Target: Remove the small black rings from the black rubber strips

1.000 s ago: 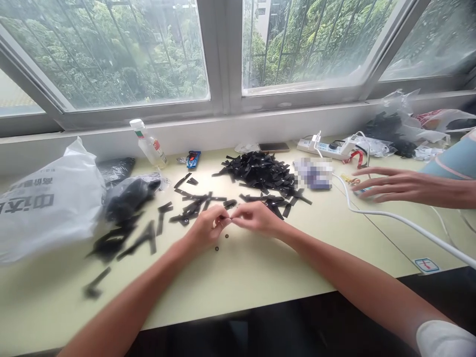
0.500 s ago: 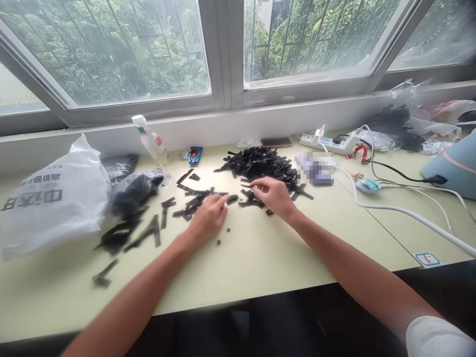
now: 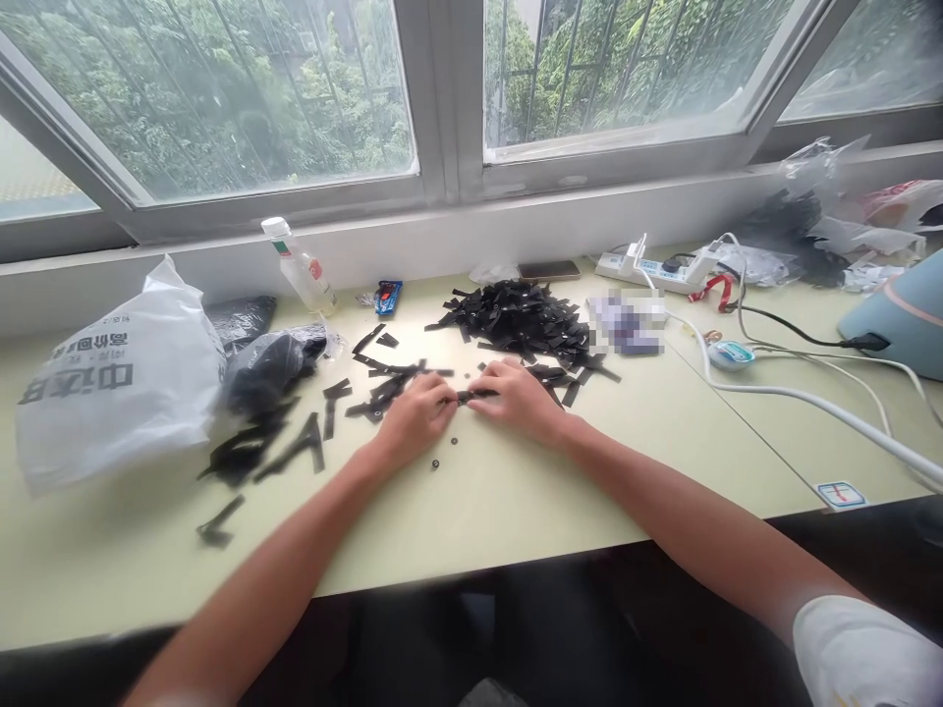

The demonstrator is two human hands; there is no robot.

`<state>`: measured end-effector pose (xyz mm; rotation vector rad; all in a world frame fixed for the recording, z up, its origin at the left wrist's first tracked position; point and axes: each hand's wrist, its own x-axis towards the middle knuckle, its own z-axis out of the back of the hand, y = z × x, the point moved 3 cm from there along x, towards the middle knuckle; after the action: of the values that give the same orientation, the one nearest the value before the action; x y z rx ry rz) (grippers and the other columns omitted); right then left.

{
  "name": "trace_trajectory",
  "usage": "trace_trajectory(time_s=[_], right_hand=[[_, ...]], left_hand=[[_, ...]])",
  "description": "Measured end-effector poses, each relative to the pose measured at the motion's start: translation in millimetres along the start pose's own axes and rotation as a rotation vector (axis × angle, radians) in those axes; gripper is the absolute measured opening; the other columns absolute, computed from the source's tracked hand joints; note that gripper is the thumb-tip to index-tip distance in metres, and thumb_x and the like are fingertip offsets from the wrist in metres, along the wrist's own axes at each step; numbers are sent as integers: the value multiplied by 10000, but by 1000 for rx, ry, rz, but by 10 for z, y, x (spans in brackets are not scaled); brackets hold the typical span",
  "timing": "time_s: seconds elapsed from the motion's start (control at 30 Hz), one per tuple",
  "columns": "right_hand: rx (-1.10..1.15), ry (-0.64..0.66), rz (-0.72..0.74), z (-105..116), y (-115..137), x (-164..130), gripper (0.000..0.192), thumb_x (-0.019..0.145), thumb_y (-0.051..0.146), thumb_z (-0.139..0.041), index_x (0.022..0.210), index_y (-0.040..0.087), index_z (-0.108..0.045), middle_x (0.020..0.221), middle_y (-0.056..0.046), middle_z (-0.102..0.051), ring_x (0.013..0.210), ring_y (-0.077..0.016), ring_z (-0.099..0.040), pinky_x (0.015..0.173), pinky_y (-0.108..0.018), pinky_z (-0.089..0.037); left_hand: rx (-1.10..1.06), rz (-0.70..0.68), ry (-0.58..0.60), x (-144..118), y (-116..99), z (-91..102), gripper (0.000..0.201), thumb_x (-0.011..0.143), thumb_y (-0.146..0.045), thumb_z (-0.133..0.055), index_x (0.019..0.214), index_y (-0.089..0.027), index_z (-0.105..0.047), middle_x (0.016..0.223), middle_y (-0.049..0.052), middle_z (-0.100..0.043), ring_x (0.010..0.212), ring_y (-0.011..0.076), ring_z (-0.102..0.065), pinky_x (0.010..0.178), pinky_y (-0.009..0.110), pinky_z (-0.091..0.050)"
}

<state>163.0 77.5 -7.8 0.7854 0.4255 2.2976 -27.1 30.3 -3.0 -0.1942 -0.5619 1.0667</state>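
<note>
Between my two sets of fingertips I hold a short black strip point(image 3: 470, 396), stretched flat just above the table point(image 3: 516, 511), a little past the middle of it. My left hand point(image 3: 416, 417) pinches the strip's left end, fingers curled in tight around it, and my right hand point(image 3: 520, 401) pinches the right end the same way, so the two hands nearly meet.

At six o'clock from the strip, just below my fingers, two small dark rings point(image 3: 445, 452) lie loose on the tabletop. At one o'clock, just beyond my right hand, sits the big pile of black strips point(image 3: 520, 324). At ten o'clock a looser scatter of strips point(image 3: 383, 383) spreads away from my left hand, and farther out at nine o'clock more of them trail toward a dark plastic bag point(image 3: 265, 368). Beyond that, well off at nine o'clock, a white plastic bag point(image 3: 110, 388) with printed characters bulges on the table.

At eleven o'clock a clear bottle point(image 3: 299, 267) with a white cap leans near the window sill, with a small blue packet point(image 3: 387, 296) just to its right. At two o'clock a white power strip point(image 3: 652, 272) lies by the sill, and a thick white cable point(image 3: 803, 407) runs from that side toward three o'clock.
</note>
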Motion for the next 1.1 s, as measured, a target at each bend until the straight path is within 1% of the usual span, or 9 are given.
trace_trajectory(time_s=[0.1,0.17,0.3,0.37,0.47,0.7,0.9,1.0,1.1], right_hand=[[39,17,-4,-47,-10,-2,133,904,264,-662,952,224,-779,885,-74,-666,934,-240,-540,847,-389,-489],[80,-17,-22,-34,-24,3,133,904,225,-647,906,226,-780,867,-71,-672,922,-234,-552,830,-384,-485],[218,-101,-66,47,5,12,130,892,215,-647,906,229,-775,849,-51,-680,862,-206,-585,766,-346,-482],[320,-111,-107,79,51,10,145,894,232,-639,947,232,-774,865,-38,-690,762,-171,-581,696,-316,-474],[450,-111,-175,99,125,4,159,890,268,-642,972,232,-774,917,-33,-712,682,-141,-566,639,-297,-462],[741,-76,-308,49,155,8,230,857,366,-681,984,189,-753,951,-62,-738,818,-180,-666,751,-319,-539],[696,-162,-283,44,145,-10,201,844,362,-699,965,203,-727,1014,-61,-729,812,-173,-658,741,-316,-536],[643,-158,-282,42,154,-16,191,855,362,-684,966,213,-728,1031,-57,-730,759,-156,-638,693,-302,-518],[663,-152,-299,40,159,-12,195,836,361,-698,951,207,-729,1006,-54,-730,752,-155,-635,696,-302,-519]], left_hand=[[2,0,5,-4,6,-3,163,966,-264,-517,958,-200,-667,1008,67,-633,968,214,-590,865,367,-521],[-6,12,-8,-10,-1,11,162,960,-270,-525,1030,-203,-656,1045,71,-632,952,212,-600,845,365,-526],[-87,48,-38,-18,-70,40,343,936,-322,-581,1259,-207,-585,1233,100,-598,973,211,-617,810,351,-534],[-188,90,-49,-16,-119,41,381,935,-361,-592,1283,-206,-581,1238,102,-606,993,211,-617,793,334,-536],[-379,172,-47,-9,-179,23,365,954,-403,-564,1245,-191,-618,1146,97,-657,959,201,-626,720,297,-531],[-538,294,-81,-7,-157,38,293,907,-413,-625,1076,-184,-694,1006,65,-711,739,149,-630,613,268,-489],[-672,401,-72,-17,-174,65,385,905,-483,-610,1140,-178,-608,983,79,-718,877,202,-682,695,291,-518],[-666,422,-81,-20,-205,97,353,912,-494,-589,1065,-176,-601,956,73,-723,882,208,-685,710,297,-517],[-638,381,-81,-11,-211,115,332,927,-492,-554,972,-177,-649,932,60,-722,847,196,-670,721,298,-511]])
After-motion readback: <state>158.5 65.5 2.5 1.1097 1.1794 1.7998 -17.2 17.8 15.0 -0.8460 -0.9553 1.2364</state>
